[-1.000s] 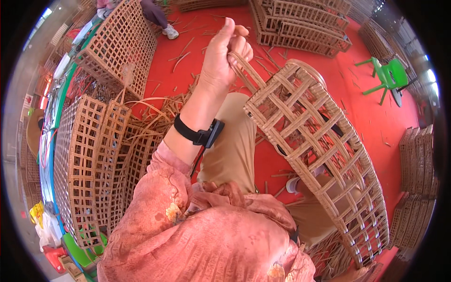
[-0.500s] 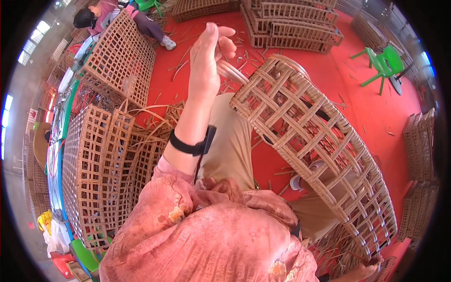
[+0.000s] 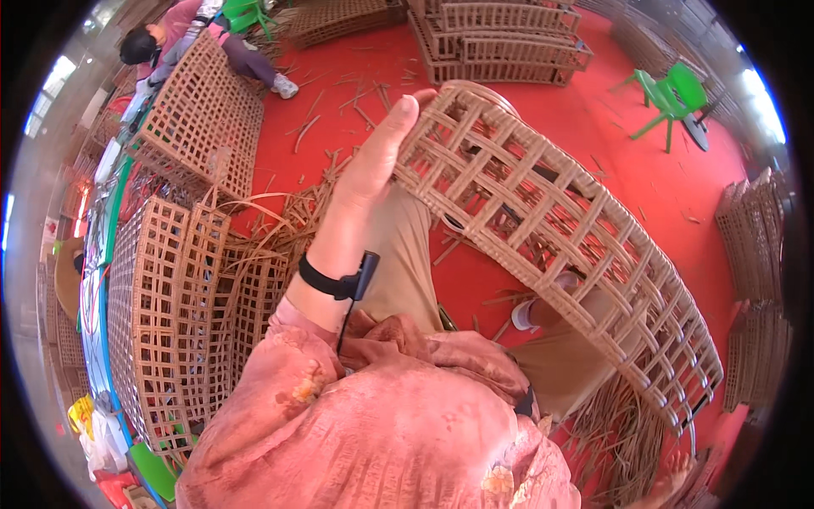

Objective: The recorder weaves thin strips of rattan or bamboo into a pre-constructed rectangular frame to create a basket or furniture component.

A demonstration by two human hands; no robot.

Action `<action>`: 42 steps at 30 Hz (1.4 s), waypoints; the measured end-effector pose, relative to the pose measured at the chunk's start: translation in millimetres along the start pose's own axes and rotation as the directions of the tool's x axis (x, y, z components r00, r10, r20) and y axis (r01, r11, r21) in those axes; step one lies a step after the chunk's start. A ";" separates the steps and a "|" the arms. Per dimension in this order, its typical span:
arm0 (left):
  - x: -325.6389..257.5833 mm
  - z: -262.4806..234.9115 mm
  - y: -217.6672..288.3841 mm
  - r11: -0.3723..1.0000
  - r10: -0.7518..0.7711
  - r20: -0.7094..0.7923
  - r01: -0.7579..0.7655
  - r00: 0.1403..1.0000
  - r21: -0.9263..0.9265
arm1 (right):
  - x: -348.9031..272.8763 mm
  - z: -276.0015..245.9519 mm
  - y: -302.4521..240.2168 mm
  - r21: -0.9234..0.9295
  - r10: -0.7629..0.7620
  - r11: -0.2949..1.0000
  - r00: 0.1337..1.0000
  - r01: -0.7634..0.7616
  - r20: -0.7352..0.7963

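A woven rattan basket (image 3: 543, 229) lies slantwise across my legs, its open lattice running from upper left to lower right. My left hand (image 3: 373, 161) is against its upper left end, thumb up along the rim and the other fingers mostly hidden behind the weave. A black band (image 3: 339, 278) circles that wrist. At the lower right my right hand (image 3: 674, 479) is just below the basket's other end, fingers apart and slightly smeared. A thin strip end sticks out from that corner, above the hand.
Left of me stand large lattice baskets (image 3: 161, 314) beside a long table edge (image 3: 100, 322). Cane strips (image 3: 619, 441) lie on the red floor. More baskets (image 3: 500, 47) are stacked ahead. A green chair (image 3: 670, 97) stands far right. Another person (image 3: 165, 38) sits far left.
My left hand has come down from beside the basket onto its end. My right hand has moved off the lower corner. The basket has shifted slightly left and up at its far end.
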State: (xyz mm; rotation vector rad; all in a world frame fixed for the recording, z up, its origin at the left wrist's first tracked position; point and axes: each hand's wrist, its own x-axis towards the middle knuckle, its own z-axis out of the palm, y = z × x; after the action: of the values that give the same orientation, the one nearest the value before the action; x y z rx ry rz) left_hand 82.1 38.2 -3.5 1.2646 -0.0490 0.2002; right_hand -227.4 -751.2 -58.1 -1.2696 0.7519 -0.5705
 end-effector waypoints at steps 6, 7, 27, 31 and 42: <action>-19.6 -8.3 6.5 1.000 -0.003 0.172 0.000 0.985 0.020 | -10.1 116.4 -17.1 -0.128 0.106 0.984 0.985 -0.124 -0.139; -19.2 -13.2 1.4 0.999 -0.024 0.167 0.018 0.986 0.034 | -22.1 144.8 -25.0 -0.065 0.129 0.989 0.988 -0.135 -0.084; -70.1 26.2 7.7 0.757 0.282 0.264 -0.383 0.922 0.530 | 194.1 96.8 -36.7 -0.483 0.045 0.875 0.985 0.042 0.168; -51.5 28.4 25.4 0.851 0.221 0.374 -0.366 0.901 0.377 | 145.6 148.2 -37.8 -0.906 -0.770 -0.131 0.534 0.402 0.349; -75.3 88.4 111.8 0.857 0.247 0.634 -0.471 0.733 0.210 | -278.2 489.7 -48.9 0.285 -0.346 0.912 0.182 0.296 0.920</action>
State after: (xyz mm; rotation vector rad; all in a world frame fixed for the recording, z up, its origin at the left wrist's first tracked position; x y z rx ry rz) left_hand -5.1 -23.0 117.6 1.6420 -0.8513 0.1508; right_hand -28.1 -246.1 99.3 -1.4446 -0.6452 -0.0135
